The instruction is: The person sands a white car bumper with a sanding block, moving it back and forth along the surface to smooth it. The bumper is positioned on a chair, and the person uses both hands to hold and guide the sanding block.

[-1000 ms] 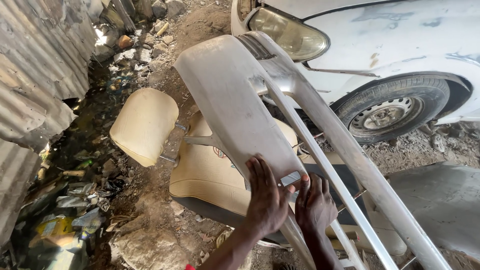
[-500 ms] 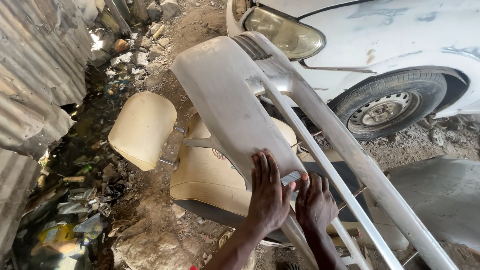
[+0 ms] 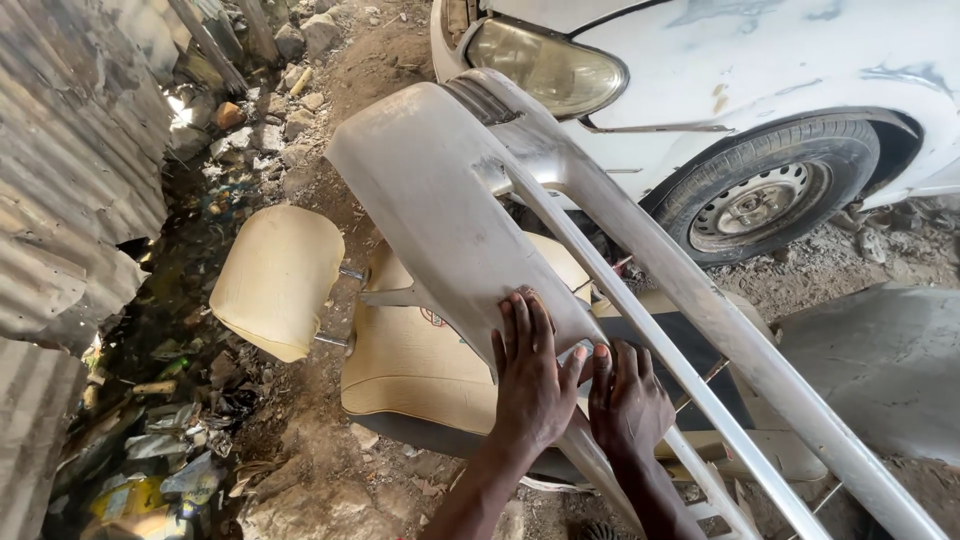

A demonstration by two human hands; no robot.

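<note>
Both hands have hardly moved since a second ago; only the view has slid a little, so the car seat looks a bit further right. The left hand [image 3: 533, 375] lies flat on the dusty grey bumper [image 3: 450, 210], with its fingers [image 3: 520, 325] spread out and pressing down, not curled around anything. The right hand [image 3: 628, 400] sits just beside it, lower on the same bumper, and its fingers [image 3: 603, 368] are flat too, touching the edge. Neither hand grips anything. That looks like steady pressing or rubbing on one spot, not lifting.

The bumper leans across a tan car seat [image 3: 420, 370], and the seat's headrest [image 3: 275, 280] sticks out to the left. A white car [image 3: 760, 70] stands behind, with its headlight [image 3: 545, 65] and front wheel [image 3: 765, 195] close to the bumper's far end. Rusty metal sheets [image 3: 70, 180] and trash [image 3: 150, 470] lie on the dirt to the left.
</note>
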